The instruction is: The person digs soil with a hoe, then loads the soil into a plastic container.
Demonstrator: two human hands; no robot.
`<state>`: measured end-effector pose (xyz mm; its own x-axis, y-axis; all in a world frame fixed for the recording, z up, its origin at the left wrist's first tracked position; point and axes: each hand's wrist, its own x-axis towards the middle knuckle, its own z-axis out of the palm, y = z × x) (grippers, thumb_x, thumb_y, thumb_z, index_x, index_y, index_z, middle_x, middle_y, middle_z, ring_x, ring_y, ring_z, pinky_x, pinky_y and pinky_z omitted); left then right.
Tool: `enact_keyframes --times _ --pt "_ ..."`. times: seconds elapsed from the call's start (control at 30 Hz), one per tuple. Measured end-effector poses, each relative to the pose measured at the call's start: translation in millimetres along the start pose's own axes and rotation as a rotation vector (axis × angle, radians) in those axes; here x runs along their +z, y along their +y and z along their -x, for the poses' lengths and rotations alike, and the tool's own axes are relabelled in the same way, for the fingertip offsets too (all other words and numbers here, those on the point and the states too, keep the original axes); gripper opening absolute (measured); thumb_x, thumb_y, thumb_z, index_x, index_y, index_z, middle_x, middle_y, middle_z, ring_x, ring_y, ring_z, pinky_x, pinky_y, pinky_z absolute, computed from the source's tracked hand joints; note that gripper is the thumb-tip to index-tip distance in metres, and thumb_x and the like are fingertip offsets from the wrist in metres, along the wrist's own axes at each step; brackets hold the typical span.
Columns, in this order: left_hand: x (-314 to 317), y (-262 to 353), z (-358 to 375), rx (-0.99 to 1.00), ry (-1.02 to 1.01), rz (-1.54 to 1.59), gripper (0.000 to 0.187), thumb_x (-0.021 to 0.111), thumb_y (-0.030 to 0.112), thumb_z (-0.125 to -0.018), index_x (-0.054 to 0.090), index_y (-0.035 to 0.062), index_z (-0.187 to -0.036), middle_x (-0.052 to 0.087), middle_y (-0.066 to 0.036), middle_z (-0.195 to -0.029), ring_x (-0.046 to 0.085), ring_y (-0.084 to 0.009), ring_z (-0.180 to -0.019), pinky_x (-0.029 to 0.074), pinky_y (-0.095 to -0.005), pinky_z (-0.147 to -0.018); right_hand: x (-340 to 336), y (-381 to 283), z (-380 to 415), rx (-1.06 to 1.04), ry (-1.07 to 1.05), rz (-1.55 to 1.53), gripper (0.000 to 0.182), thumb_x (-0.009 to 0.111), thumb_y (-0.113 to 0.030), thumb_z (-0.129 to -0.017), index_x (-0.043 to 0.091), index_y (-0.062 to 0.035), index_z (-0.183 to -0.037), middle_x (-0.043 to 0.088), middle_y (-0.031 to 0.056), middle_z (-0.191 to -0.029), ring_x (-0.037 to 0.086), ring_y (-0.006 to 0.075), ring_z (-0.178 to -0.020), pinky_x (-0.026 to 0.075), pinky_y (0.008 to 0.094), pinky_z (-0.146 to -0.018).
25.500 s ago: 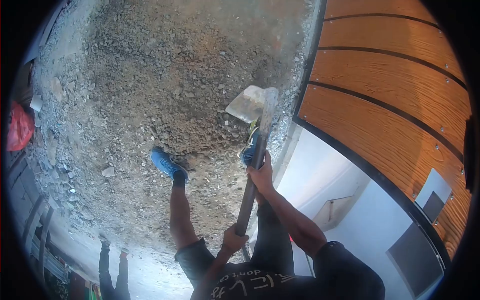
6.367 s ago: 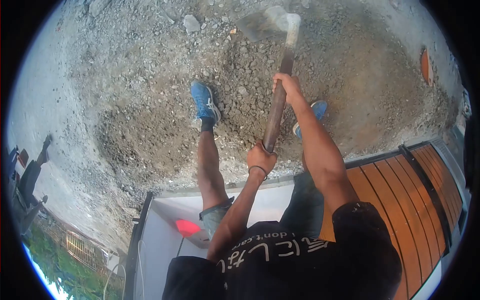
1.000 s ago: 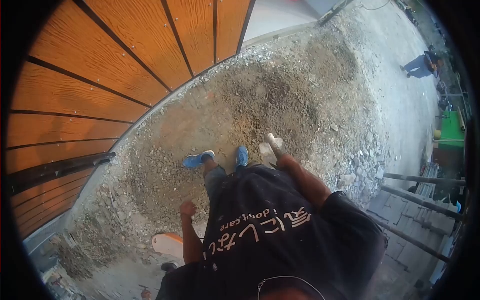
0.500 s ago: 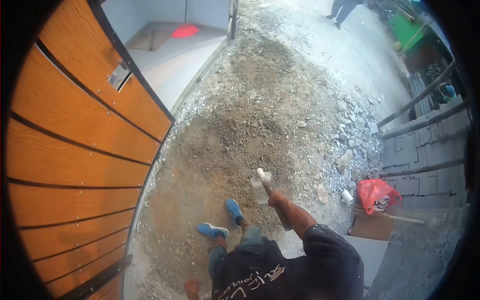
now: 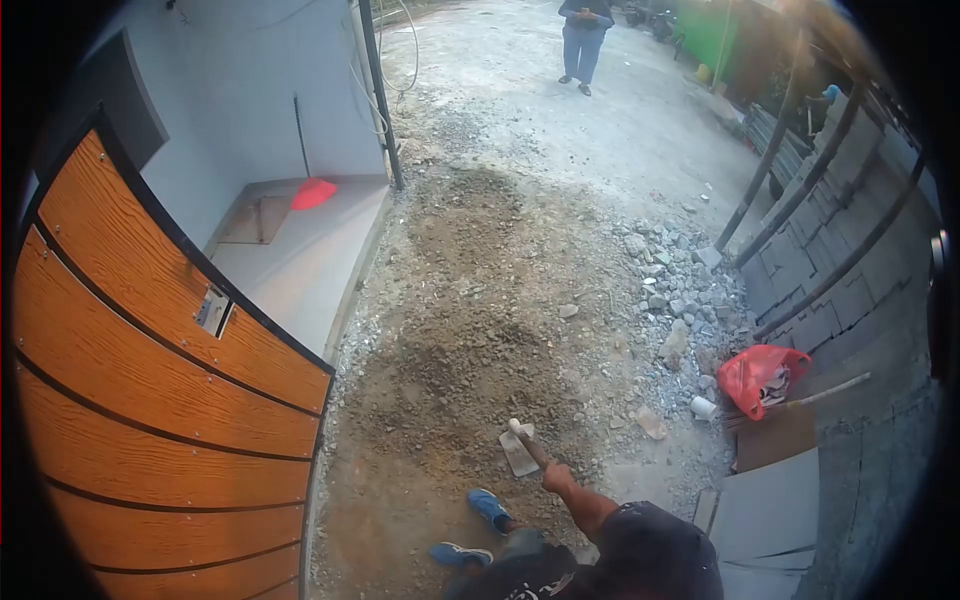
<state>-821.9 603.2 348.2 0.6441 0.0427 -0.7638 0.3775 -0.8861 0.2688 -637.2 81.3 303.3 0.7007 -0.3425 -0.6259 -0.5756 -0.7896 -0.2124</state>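
My right hand [image 5: 558,478] is closed round the wooden handle of a hoe [image 5: 519,452]. The hoe's pale flat blade rests on the brown soil and gravel [image 5: 470,365], just ahead of my blue shoes [image 5: 487,507]. Its whitish handle end points up and forward. My left hand is out of view.
An orange slatted gate [image 5: 170,420] stands at the left, beside a tiled floor with a red dustpan [image 5: 313,193]. Rubble [image 5: 680,275], a red plastic bag [image 5: 757,380] and a white cup [image 5: 703,407] lie right, near leaning poles [image 5: 815,170]. A person [image 5: 582,40] stands ahead.
The view has tilted up, showing more ground ahead and the standing person almost whole. My left hand has gone out of frame. My right hand still holds the hoe at nearly the same spot.
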Motion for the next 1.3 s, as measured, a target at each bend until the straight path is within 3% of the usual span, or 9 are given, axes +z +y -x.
enact_keyframes --times 0.2,0.33,0.53,0.67,0.77,0.87,0.97,1.23,1.3 --pt "19.6 53.8 25.0 -0.088 -0.400 0.429 0.058 0.050 0.034 -0.092 0.039 -0.0024 -0.137 0.045 -0.022 -0.137 0.042 -0.0316 -0.128 0.034 -0.0360 -0.105 0.3 0.7 26.1 -0.036 0.108 -0.058 0.044 0.060 -0.011 -0.077 0.047 0.0003 -0.118 0.046 0.0326 -0.114 0.048 0.0465 -0.108 0.045 0.0493 -0.089" --pt "9.2 85.1 56.2 0.142 -0.232 0.514 0.056 0.048 0.035 -0.093 0.043 -0.0021 -0.135 0.048 -0.023 -0.134 0.044 -0.0322 -0.127 0.034 -0.0355 -0.105 -15.4 -11.3 29.4 -0.229 0.230 0.060 0.044 0.059 -0.005 -0.072 0.049 0.0005 -0.115 0.046 0.0313 -0.112 0.049 0.0441 -0.099 0.043 0.0517 -0.086" --pt "82.3 70.2 35.2 -0.075 0.079 0.776 0.047 0.057 0.029 -0.089 0.054 -0.0013 -0.126 0.055 -0.019 -0.128 0.049 -0.0285 -0.122 0.035 -0.0355 -0.103 -13.5 -20.8 15.0 -0.444 0.186 0.076 0.047 0.060 -0.006 -0.069 0.052 0.0019 -0.114 0.059 0.0280 -0.094 0.054 0.0461 -0.093 0.044 0.0510 -0.087" --pt "56.5 108.0 65.1 -0.111 0.193 0.816 0.045 0.060 0.025 -0.087 0.056 0.0008 -0.125 0.056 -0.017 -0.127 0.053 -0.0271 -0.117 0.039 -0.0341 -0.100 -24.3 -8.3 24.8 -0.549 0.015 -0.004 0.026 0.055 -0.004 -0.068 0.062 0.0054 -0.091 0.054 0.0278 -0.118 0.060 0.0429 -0.093 0.050 0.0475 -0.077" --pt "65.1 99.9 59.8 -0.098 0.253 1.266 0.043 0.058 0.022 -0.089 0.054 0.0034 -0.128 0.056 -0.018 -0.126 0.057 -0.0300 -0.111 0.045 -0.0366 -0.094 -33.9 6.2 44.0 -0.565 0.129 -0.050 0.024 0.057 -0.006 -0.067 0.063 0.0025 -0.088 0.059 0.0288 -0.109 0.062 0.0432 -0.087 0.051 0.0481 -0.075" --pt "49.3 127.8 93.0 -0.254 0.258 1.668 0.043 0.052 0.018 -0.092 0.046 0.0054 -0.132 0.056 -0.022 -0.122 0.059 -0.0350 -0.108 0.051 -0.0449 -0.087 -15.1 59.0 30.6 -0.583 0.101 -0.041 0.024 0.060 -0.011 -0.066 0.065 -0.0005 -0.086 0.064 0.0264 -0.092 0.063 0.0419 -0.085 0.051 0.0480 -0.077" --pt "83.3 115.3 104.3 -0.281 0.357 1.455 0.040 0.053 0.016 -0.092 0.048 0.0044 -0.130 0.057 -0.021 -0.120 0.060 -0.0339 -0.106 0.052 -0.0432 -0.086 -27.4 100.3 53.5 -0.476 0.005 0.044 0.026 0.063 -0.017 -0.065 0.066 -0.0020 -0.086 0.065 0.0248 -0.080 0.064 0.0416 -0.081 0.051 0.0475 -0.077" --pt "191.7 110.9 160.5 -0.444 0.509 1.575 0.039 0.057 0.008 -0.086 0.054 0.0021 -0.124 0.063 -0.015 -0.105 0.064 -0.0245 -0.087 0.054 -0.0341 -0.072 -68.8 229.0 123.1 -0.333 -0.252 0.071 0.043 0.071 -0.026 -0.069 0.067 -0.0020 -0.104 0.066 0.0224 -0.102 0.062 0.0352 -0.102 0.047 0.0390 -0.090" --pt "218.4 117.0 172.8 -0.472 0.487 1.563 0.038 0.058 0.009 -0.085 0.055 0.0024 -0.123 0.065 -0.013 -0.099 0.065 -0.0210 -0.079 0.053 -0.0312 -0.066 -71.6 274.8 133.5 -0.326 -0.214 0.043 0.043 0.071 -0.025 -0.069 0.066 -0.0003 -0.105 0.068 0.0215 -0.092 0.067 0.0320 -0.088 0.052 0.0377 -0.081"
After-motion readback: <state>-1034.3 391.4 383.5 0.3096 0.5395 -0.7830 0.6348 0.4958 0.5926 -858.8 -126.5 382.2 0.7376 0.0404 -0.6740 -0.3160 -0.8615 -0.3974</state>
